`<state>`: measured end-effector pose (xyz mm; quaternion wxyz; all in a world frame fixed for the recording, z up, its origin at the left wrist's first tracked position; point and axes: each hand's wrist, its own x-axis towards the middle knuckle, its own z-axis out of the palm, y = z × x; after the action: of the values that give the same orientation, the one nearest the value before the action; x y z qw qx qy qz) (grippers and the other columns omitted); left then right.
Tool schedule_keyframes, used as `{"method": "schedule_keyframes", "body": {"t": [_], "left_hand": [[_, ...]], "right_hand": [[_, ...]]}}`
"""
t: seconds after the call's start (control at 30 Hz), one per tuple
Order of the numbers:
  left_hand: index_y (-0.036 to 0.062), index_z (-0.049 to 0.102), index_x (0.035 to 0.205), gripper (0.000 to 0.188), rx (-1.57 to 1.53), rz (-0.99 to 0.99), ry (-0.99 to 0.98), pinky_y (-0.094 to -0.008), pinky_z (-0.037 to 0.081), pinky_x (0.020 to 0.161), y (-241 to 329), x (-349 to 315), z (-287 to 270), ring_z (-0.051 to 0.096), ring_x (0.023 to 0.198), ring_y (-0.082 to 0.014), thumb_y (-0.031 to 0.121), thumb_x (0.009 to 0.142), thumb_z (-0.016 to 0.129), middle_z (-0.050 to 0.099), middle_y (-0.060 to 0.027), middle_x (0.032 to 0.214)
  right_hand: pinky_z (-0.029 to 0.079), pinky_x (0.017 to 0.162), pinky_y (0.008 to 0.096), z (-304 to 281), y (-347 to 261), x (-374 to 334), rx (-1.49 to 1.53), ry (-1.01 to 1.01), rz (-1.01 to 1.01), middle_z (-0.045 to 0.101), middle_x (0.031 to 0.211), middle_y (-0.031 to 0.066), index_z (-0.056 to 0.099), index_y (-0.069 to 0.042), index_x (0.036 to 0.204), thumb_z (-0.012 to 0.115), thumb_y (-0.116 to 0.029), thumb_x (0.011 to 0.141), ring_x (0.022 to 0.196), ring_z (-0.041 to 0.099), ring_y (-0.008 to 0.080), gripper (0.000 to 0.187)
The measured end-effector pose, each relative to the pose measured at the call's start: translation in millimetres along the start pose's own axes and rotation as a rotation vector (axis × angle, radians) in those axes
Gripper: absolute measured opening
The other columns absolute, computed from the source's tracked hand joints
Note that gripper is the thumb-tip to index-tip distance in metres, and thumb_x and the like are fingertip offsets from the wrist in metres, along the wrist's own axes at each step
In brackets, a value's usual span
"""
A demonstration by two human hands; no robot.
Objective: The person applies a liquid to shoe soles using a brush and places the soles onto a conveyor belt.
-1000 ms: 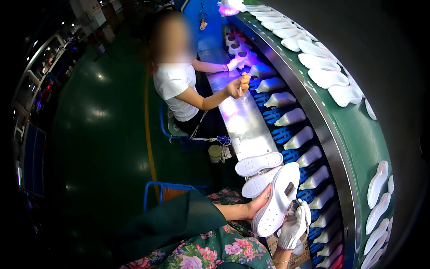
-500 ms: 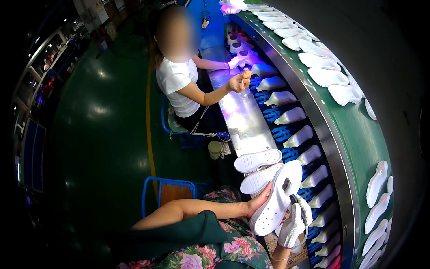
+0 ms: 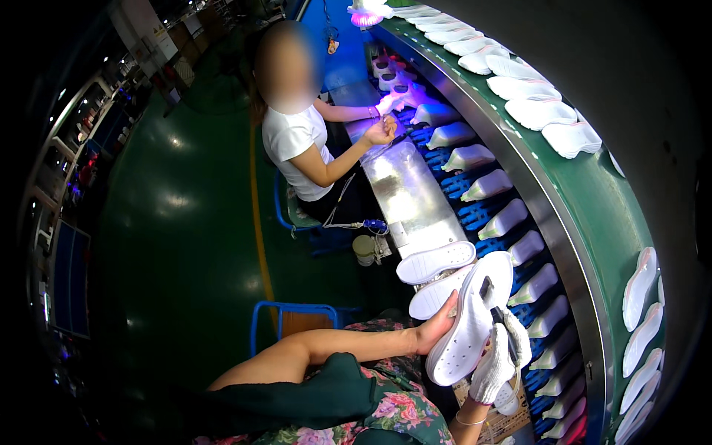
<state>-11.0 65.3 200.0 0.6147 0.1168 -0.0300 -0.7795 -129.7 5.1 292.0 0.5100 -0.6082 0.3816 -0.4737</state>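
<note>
My bare left hand point(image 3: 439, 325) grips a white shoe sole point(image 3: 463, 334) by its left edge. The sole is tilted upright, its heel end dotted with small holes and a dark opening nearer the far end. Close against its right side is my right hand point(image 3: 498, 362), in a white knitted glove. Its fingers are closed round a slim tool point(image 3: 497, 314) with a dark tip, which points at the sole; its exact kind is hidden. Just beyond lie two more white soles, one point(image 3: 436, 261) above the other point(image 3: 437, 294), at the bench end.
A metal bench point(image 3: 411, 196) runs away from me beside a row of pale shoe lasts point(image 3: 506, 219) on blue holders. Right of them, a green conveyor point(image 3: 586, 200) carries white soles. A co-worker in a white shirt point(image 3: 297, 144) sits further along. A blue-framed chair point(image 3: 297, 305) stands left.
The view has shifted slightly, and the lasts have moved along their line. My gloved hand with the tool stays by the sole. The co-worker's nearer hand has come down towards the bench.
</note>
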Motion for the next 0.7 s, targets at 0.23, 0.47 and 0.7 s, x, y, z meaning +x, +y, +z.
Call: {"method": "schedule_keyframes", "body": {"t": [0.23,0.47,0.7], "left_hand": [[0.0088,0.036,0.144,0.092,0.067,0.032,0.121,-0.0406,0.044,0.102,0,16,22,0.056,0.117,-0.0265,0.079,0.086,0.021,0.054,-0.0126,0.133],[0.0106,0.035,0.145,0.090,0.095,0.032,0.089,-0.0392,0.039,0.107,12,-1,26,0.051,0.123,-0.0254,0.078,0.088,0.018,0.050,-0.0103,0.137],[0.0096,0.028,0.148,0.096,0.357,0.014,0.171,-0.0371,0.038,0.107,-8,2,34,0.048,0.126,-0.0226,0.081,0.085,0.014,0.046,-0.0094,0.141]], "right_hand": [[0.050,0.086,0.0326,-10,-3,6,-0.049,-0.008,-0.124,0.070,0.099,0.0146,0.068,0.007,0.100,0.063,0.005,0.081,0.091,0.066,0.0215,0.019],[0.052,0.072,0.0278,-8,-17,13,-0.292,0.001,-0.301,0.071,0.088,0.0115,0.071,0.001,0.093,0.074,0.001,0.076,0.077,0.068,0.0199,0.018],[0.051,0.067,0.0296,-19,-17,6,-0.513,0.048,-0.508,0.069,0.083,0.0101,0.072,-0.006,0.093,0.077,-0.004,0.072,0.073,0.067,0.0228,0.022]]}}
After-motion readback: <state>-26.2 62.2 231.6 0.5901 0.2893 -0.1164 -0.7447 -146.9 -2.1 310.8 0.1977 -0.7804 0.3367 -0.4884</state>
